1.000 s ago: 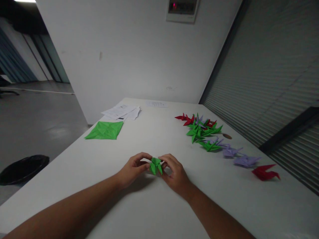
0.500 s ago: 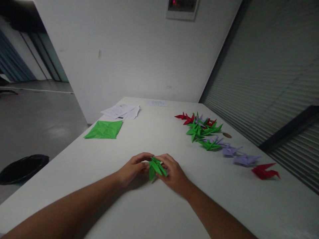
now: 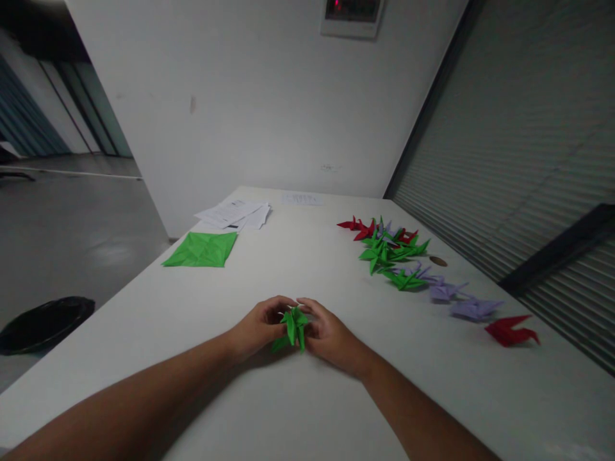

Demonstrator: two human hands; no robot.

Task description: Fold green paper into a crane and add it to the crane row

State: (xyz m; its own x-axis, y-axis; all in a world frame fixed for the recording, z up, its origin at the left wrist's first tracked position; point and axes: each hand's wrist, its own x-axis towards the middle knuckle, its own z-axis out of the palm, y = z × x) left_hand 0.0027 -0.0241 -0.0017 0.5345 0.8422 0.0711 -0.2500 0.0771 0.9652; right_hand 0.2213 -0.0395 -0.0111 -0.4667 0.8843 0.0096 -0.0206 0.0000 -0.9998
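A green origami crane (image 3: 294,325) is held between both hands, low over the near middle of the white table (image 3: 288,410). My left hand (image 3: 259,326) grips its left side, with the thumb in front and the fingers curled behind. On the other side, my right hand (image 3: 331,336) closes its thumb and fingers on the crane's right part. The fingertips of both hands almost meet behind the paper, and some are hidden by it. Creased green paper (image 3: 200,250) lies flat at the left, apart from the hands.
Several folded cranes in green (image 3: 379,255), purple (image 3: 475,308) and red (image 3: 512,330) trail along the table's right side. Printed sheets (image 3: 235,213) lie at the back left. A round hole (image 3: 437,261) is near the right edge. A black-lined bin (image 3: 48,323) stands on the floor.
The green crane has turned between my hands and shifted slightly left; its folded points now hang downward. Both hands have adjusted their fingers a little. Everything else is in place.
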